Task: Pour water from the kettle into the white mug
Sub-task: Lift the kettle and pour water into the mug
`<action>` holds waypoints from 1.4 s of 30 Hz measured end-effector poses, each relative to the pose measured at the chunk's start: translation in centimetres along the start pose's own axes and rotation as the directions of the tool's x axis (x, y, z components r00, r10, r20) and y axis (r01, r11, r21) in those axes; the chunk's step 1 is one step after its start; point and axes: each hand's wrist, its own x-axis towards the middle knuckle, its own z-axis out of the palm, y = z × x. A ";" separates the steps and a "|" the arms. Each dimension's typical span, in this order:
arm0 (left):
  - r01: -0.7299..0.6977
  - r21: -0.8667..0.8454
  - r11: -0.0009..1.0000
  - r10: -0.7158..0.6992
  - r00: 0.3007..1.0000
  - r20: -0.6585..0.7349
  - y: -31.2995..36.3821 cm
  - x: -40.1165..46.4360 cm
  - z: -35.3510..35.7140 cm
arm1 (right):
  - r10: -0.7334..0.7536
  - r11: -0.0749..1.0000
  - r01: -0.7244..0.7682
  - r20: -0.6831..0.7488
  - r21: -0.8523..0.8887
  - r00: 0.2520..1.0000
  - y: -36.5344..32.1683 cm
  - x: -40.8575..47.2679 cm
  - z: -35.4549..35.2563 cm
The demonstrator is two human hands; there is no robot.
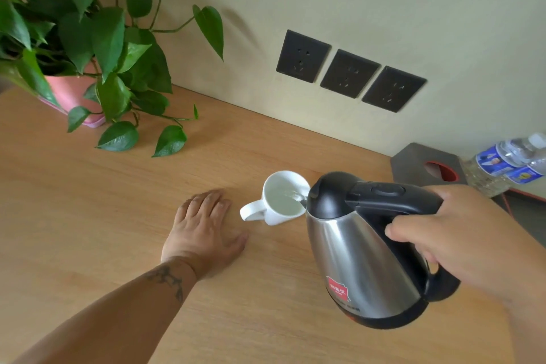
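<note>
The pouring step is in hand. In the right part of the frame the right hand [461, 233] is closed around the black handle of the kettle [360, 251] and holds it lifted and tilted, with the spout over the rim of the white mug [280, 201]. A thin stream of water [295, 195] goes from the spout into the mug. The mug stands on the wooden table [88, 216], a little right of the frame's centre, with its handle pointing to the lower left. Inside, some water is already visible, but the level is hard to judge.

The left hand [204, 227] lies flat and open on the table just beside the mug's handle, holding nothing and not touching it.

The next move probably calls for watching the level, then bringing the kettle back upright slowly so no water runs outside the rim.

The kettle has a shiny steel body, a black lid and base, and a red label low on its side.
</note>
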 end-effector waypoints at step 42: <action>0.000 0.021 1.000 0.001 1.000 -0.014 -0.1 0.0 0.2 | 0.069 0.941 -0.082 0.050 0.329 0.996 4.9 -1.2 1.9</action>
